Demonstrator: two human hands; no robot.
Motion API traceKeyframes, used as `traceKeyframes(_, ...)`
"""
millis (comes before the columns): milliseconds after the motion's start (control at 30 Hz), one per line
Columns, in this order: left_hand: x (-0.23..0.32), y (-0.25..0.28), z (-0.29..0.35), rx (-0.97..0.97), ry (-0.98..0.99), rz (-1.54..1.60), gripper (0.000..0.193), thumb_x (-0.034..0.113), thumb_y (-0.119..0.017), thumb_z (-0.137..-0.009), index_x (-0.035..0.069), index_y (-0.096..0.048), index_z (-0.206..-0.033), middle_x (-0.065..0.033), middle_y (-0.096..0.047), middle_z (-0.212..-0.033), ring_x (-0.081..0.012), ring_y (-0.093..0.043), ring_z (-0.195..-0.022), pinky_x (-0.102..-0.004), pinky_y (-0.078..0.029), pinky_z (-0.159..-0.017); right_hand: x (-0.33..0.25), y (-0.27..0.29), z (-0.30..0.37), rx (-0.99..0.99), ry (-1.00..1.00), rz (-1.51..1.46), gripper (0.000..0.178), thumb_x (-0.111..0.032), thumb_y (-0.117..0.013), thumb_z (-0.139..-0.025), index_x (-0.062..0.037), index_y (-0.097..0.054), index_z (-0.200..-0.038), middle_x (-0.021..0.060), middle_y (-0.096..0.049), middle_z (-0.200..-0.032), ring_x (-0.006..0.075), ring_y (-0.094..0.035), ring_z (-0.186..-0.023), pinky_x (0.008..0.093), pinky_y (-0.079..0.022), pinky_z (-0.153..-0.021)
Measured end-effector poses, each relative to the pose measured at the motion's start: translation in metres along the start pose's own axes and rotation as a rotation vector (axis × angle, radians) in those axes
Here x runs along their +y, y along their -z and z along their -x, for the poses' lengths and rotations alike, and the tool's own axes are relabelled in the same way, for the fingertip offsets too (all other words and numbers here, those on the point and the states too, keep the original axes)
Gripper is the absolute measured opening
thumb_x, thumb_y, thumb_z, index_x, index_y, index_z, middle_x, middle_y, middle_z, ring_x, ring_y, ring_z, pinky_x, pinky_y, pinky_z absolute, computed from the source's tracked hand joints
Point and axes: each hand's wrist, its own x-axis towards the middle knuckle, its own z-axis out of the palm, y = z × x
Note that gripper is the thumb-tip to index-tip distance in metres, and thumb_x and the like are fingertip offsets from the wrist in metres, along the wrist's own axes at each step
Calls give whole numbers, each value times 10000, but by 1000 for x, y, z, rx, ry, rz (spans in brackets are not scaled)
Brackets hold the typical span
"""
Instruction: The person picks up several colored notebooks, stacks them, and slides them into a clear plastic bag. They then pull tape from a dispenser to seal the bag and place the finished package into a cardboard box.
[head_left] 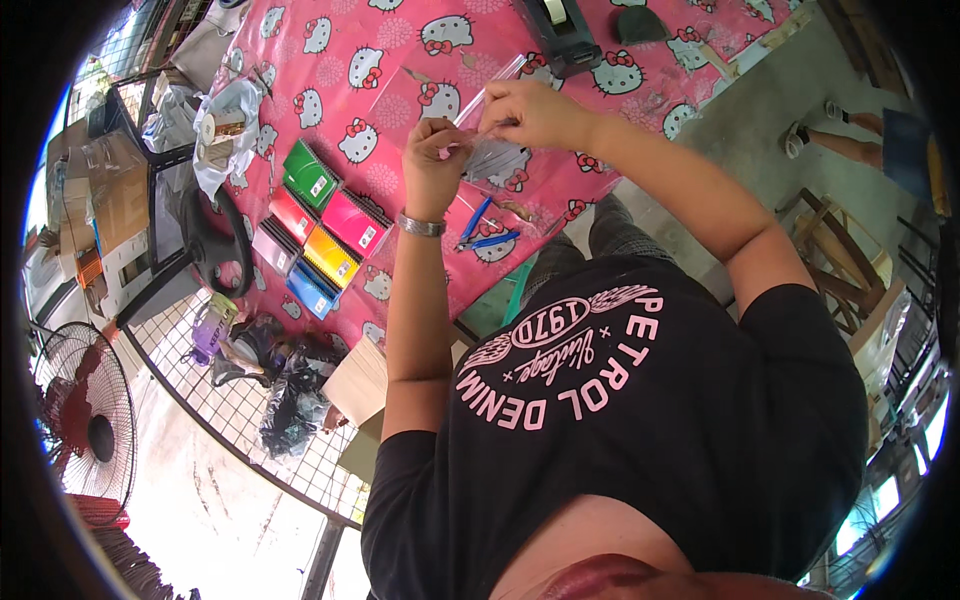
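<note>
My left hand [436, 155], with a metal band at its wrist, and my right hand [535, 113] are close together over the table. Both have their fingers pinched on a clear plastic bag [497, 165], whose middle shows between and below them. What lies inside the bag, if anything, is hard to make out. Nearer my body rests a blue-handled tool [487, 238], open in a V. To the left of my left hand several small spiral notebooks lie in two rows, among them a green one [311, 174], a pink one [357, 222] and a yellow one [331, 256].
A pink patterned cloth [330, 75] covers the table. Beyond my hands stands a black tape dispenser [560, 38], with a dark rounded object [640, 25] beside it. White plastic bags [228, 130] sit at the left edge. A fan [95, 430] stands lower left; another person's legs [840, 140] show right.
</note>
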Motion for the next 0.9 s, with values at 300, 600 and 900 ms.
traceKeyframes(300,36,20,32,-88,-302,-147,307,-3,-665,-723,55,-672,-1024,-95,-632,-973,-235,-618,-837,-314,-511,-730,-28,17,31,-36,324,220,256,-128,-654,-725,-41,-643,-965,71,-589,-918,256,-572,-898,351,-495,-780)
traceKeyframes(600,7,-8,44,125,-179,-143,204,5,-736,-674,90,-724,-859,-80,-587,-1048,-223,-558,-934,-329,-474,-787,-34,-28,39,177,60,350,148,-203,-685,-747,-83,-637,-818,26,-525,-923,229,-498,-944,407,-386,-833)
traceKeyframes(900,17,-16,28,352,22,-394,124,159,-756,-632,117,-725,-745,-44,-594,-1048,-242,-474,-1043,-391,-394,-883,-34,-26,18,404,-91,530,181,-255,-657,-804,-79,-698,-799,32,-548,-1084,228,-476,-1011,397,-355,-876)
